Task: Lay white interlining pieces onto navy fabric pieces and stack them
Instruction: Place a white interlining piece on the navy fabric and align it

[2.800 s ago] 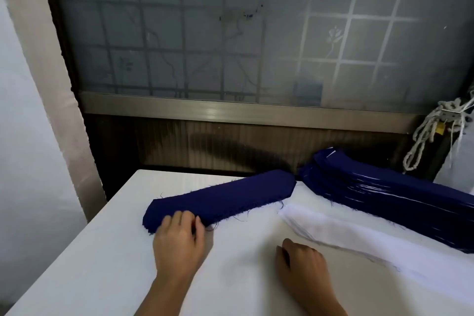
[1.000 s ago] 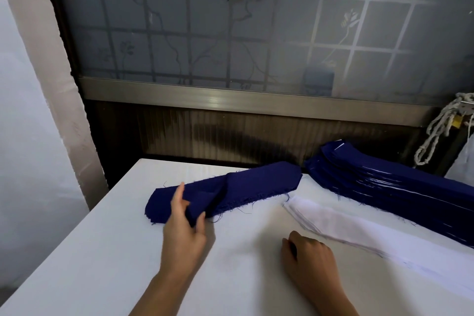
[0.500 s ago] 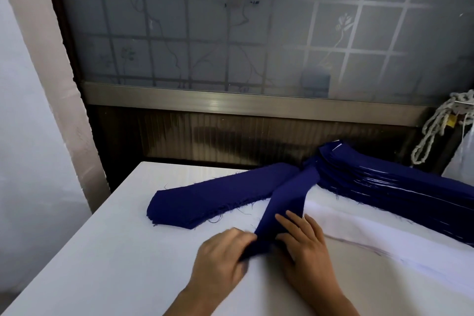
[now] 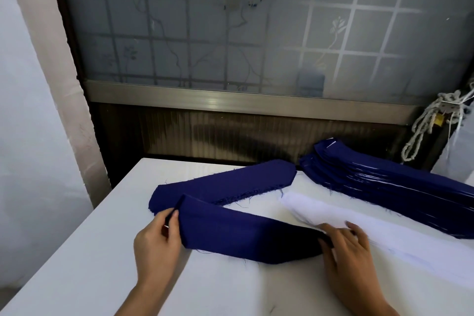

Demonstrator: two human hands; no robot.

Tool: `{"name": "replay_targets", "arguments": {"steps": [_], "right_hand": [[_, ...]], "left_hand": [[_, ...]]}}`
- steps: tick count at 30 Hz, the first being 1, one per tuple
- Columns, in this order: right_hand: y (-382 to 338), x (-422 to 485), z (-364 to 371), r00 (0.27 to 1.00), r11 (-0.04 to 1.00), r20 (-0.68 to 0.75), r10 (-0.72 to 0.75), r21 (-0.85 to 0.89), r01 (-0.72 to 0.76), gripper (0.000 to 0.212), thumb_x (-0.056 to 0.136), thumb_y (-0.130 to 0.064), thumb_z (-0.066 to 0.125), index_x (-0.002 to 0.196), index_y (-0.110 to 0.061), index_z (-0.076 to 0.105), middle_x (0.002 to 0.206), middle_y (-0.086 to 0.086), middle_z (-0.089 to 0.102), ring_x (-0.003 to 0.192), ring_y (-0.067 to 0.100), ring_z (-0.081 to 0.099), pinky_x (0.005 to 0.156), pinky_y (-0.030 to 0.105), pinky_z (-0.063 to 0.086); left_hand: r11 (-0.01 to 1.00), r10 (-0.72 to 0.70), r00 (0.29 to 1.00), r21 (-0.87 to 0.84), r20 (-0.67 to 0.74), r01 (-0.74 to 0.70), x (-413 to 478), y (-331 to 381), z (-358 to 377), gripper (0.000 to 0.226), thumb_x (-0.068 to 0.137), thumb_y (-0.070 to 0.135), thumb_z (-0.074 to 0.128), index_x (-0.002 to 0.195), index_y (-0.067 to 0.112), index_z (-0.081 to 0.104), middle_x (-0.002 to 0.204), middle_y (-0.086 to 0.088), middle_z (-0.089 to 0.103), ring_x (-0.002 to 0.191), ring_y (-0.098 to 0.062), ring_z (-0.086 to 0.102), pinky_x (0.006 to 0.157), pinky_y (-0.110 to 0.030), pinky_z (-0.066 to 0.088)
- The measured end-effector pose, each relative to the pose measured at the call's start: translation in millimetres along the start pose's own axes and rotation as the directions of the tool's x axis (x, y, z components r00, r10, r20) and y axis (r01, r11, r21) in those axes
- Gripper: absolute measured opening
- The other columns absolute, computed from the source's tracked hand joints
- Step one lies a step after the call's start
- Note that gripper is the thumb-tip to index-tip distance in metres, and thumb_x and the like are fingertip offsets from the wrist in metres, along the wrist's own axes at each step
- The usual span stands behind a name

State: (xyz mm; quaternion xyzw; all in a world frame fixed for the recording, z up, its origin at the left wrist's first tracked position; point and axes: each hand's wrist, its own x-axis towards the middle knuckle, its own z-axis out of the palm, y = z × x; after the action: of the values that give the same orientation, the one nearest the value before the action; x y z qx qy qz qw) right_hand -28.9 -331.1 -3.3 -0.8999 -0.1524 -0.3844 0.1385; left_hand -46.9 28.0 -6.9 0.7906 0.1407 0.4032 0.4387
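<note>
1. navy piece (image 4: 243, 233) is held across the near surface (image 4: 84, 259); its left end is lifted, its right end lies flat.
2. left hand (image 4: 156, 236): the left end is pinched between thumb and curled fingers (image 4: 174, 218).
3. right hand (image 4: 346, 246): fingers are laid nearly straight, slightly spread, over the right end and the white interlining (image 4: 320, 210) beside it.
4. a navy strip (image 4: 225, 182) is seen lying flat just behind; a tall navy pile (image 4: 384, 182) is noted at far right.

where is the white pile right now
The white pile lies on the right side of the table in the head view, just in front of the tall navy stack, with the right hand at its near edge.
</note>
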Motion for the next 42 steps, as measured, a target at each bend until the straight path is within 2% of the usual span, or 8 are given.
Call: {"name": "replay_targets", "arguments": {"steps": [3,8,13,16,20,26,30,42], "right_hand": [[12.7,1.8,-22.6,0.981,0.98,0.021,0.193,0.036,-0.194,0.022,0.091,-0.018,0.065,0.112,-0.016,0.062,0.077,-0.005,0.064,0.096,0.027,0.049,0.088,0.039,0.041],[47.4,23.0,-50.9,0.92,0.939,0.202,0.335,0.013,-0.344,0.026,0.086,-0.022,0.071,0.106,-0.026,0.056,0.059,-0.01,0.056,0.056,0.011,0.053,0.048,0.029,0.044],[82.0,34.0,-46.6,0.72,0.904,0.556,0.416,-0.341,-0.259,0.022,0.092,-0.038,0.059,0.112,-0.034,0.05,0.088,-0.012,0.064,0.076,0.008,0.058,0.067,0.023,0.046],[84.5,38.1,-33.5,0.757,0.874,0.531,0.381,-0.475,-0.106,0.013,0.094,-0.043,0.051,0.092,-0.031,0.052,0.086,-0.012,0.06,0.077,0.009,0.055,0.075,0.026,0.04],[66.7,53.6,-7.6,0.843,0.943,0.447,0.298,-0.276,-0.187,0.034,0.098,-0.023,0.046,0.065,-0.025,0.036,0.062,-0.007,0.044,0.058,0.011,0.041,0.067,0.03,0.034],[35.2,86.1,35.5,0.84,0.96,0.485,0.243,0.006,-0.281,0.011,0.097,-0.012,0.045,0.094,-0.008,0.055,0.088,0.008,0.059,0.08,0.026,0.053,0.072,0.037,0.042],[32.5,94.0,56.8,0.757,0.949,0.597,0.266,-0.025,-0.313,0.012,0.097,-0.021,0.051,0.099,-0.011,0.057,0.096,0.006,0.056,0.086,0.021,0.052,0.071,0.031,0.039],[50.3,89.9,69.2,0.747,0.913,0.556,0.364,-0.057,-0.403,0.031,0.085,0.005,0.046,0.065,-0.017,0.037,0.069,0.001,0.042,0.063,0.019,0.041,0.063,0.03,0.032]], "left_hand": [[1.0,-0.011,0.995,0.027,0.101,0.008,-3.5,1.6,0.0,0.008,0.093,0.021,0.065,0.091,0.021,0.073,0.055,0.012,0.061,0.053,-0.009,0.059,0.054,-0.03,0.05],[0.971,-0.034,0.983,0.238,0.181,-0.01,-3.3,3.4,-0.2,0.033,0.086,0.021,0.067,0.057,0.021,0.051,0.043,0.006,0.05,0.043,-0.014,0.051,0.044,-0.03,0.043],[0.814,0.078,0.907,0.498,0.415,-0.298,-12.9,12.0,3.6,0.039,0.078,0.019,0.069,0.053,0.018,0.04,0.043,0.007,0.045,0.038,-0.017,0.042,0.041,-0.024,0.026],[0.794,0.093,0.893,0.508,0.441,-0.333,-14.5,14.9,4.0,0.023,0.076,0.017,0.072,0.063,0.017,0.053,0.052,0.005,0.053,0.042,-0.019,0.05,0.041,-0.025,0.033],[0.79,0.196,0.894,0.476,0.402,-0.387,-13.1,15.6,3.3,0.022,0.072,0.015,0.074,0.088,0.012,0.059,0.076,0.001,0.056,0.056,-0.021,0.053,0.043,-0.029,0.04],[0.733,0.378,0.823,0.407,0.423,-0.546,-14.1,15.9,4.6,0.012,0.082,0.017,0.058,0.093,0.014,0.063,0.082,0.003,0.055,0.069,-0.02,0.052,0.056,-0.032,0.047],[0.788,0.313,0.828,0.36,0.466,-0.5,-13.4,14.8,4.9,0.017,0.075,0.006,0.074,0.082,0.015,0.061,0.071,0.005,0.054,0.061,-0.017,0.052,0.049,-0.029,0.043],[0.79,0.337,0.802,0.316,0.493,-0.526,-13.4,14.4,6.5,0.019,0.07,0.002,0.079,0.072,0.012,0.063,0.065,0.005,0.055,0.055,-0.016,0.054,0.046,-0.024,0.039]]}}
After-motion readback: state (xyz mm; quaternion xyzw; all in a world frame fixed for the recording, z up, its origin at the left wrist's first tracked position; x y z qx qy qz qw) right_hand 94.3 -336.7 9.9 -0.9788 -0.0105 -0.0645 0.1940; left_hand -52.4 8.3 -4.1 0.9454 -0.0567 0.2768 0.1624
